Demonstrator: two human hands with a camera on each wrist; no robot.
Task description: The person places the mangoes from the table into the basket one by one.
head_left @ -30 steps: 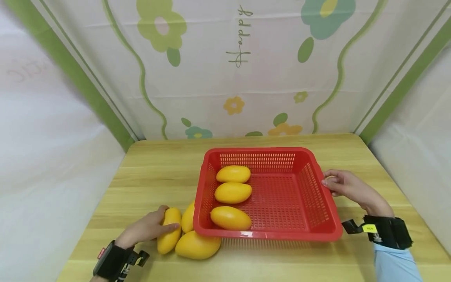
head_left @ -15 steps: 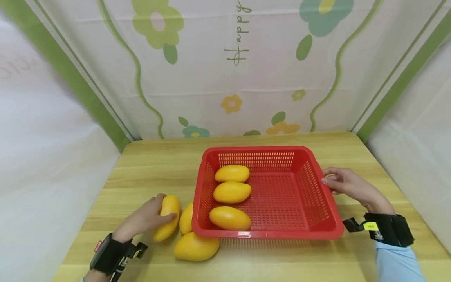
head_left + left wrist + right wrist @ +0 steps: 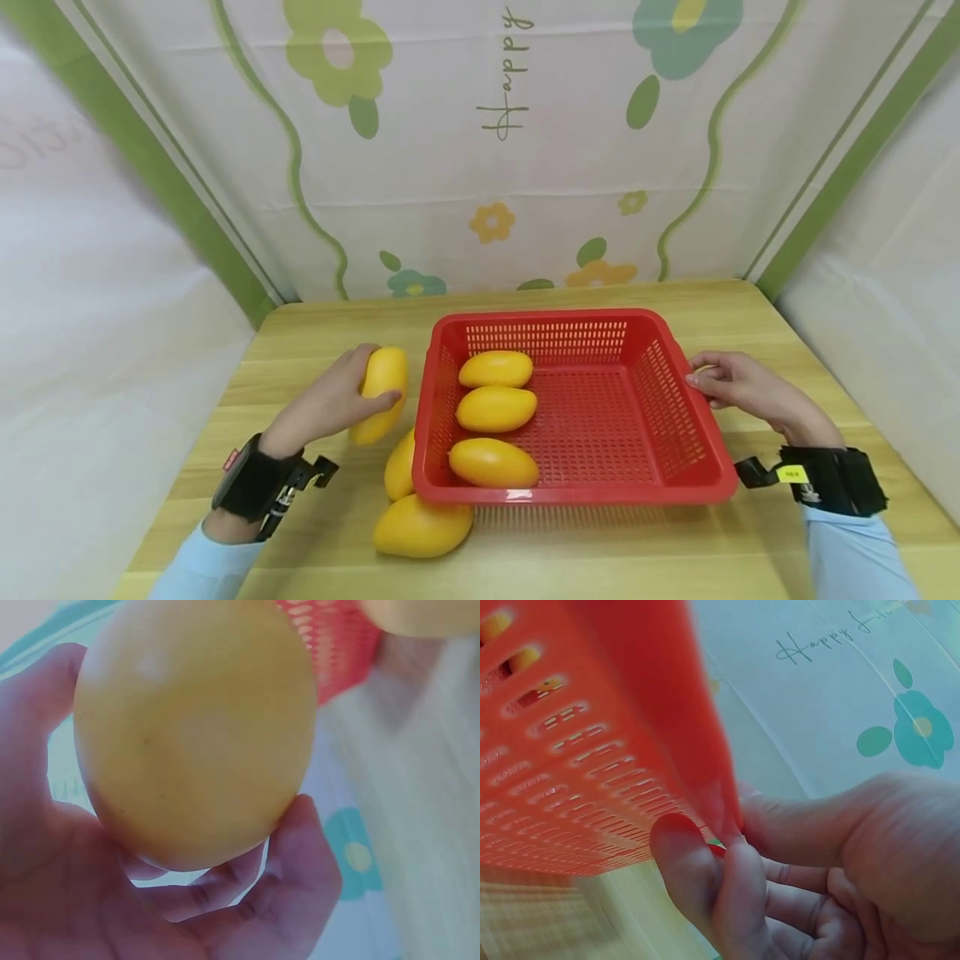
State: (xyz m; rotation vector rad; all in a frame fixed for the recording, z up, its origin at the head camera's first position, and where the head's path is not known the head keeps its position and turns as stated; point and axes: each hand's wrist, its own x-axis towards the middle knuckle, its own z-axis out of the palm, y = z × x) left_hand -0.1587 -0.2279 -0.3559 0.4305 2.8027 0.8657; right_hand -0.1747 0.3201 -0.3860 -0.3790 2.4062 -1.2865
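My left hand (image 3: pixel 337 398) grips a yellow mango (image 3: pixel 384 383) to the left of the red plastic basket (image 3: pixel 585 493); the left wrist view shows thumb and fingers curved round the mango (image 3: pixel 195 735). At the basket's right side, my right hand (image 3: pixel 738 390) pinches the rim between thumb and fingers, as the right wrist view shows with the red rim (image 3: pixel 697 750). Inside the basket, three mangoes lie in a column along the left wall, the middle mango (image 3: pixel 497 408) among them. Outside its front left corner are two more, a front mango (image 3: pixel 423 527) and one behind it (image 3: pixel 401 467) partly hidden by the basket.
The wooden table (image 3: pixel 300 533) carries everything. A white cloth backdrop (image 3: pixel 450 167) with printed flowers rises behind it, and white cloth walls stand on both sides. Each wrist wears a black strap with a small camera arm, such as the right strap (image 3: pixel 836 482).
My left hand has taken the mango away from the other two outside the basket, moving it up and away toward the back of the table. My right hand keeps its pinch on the rim.
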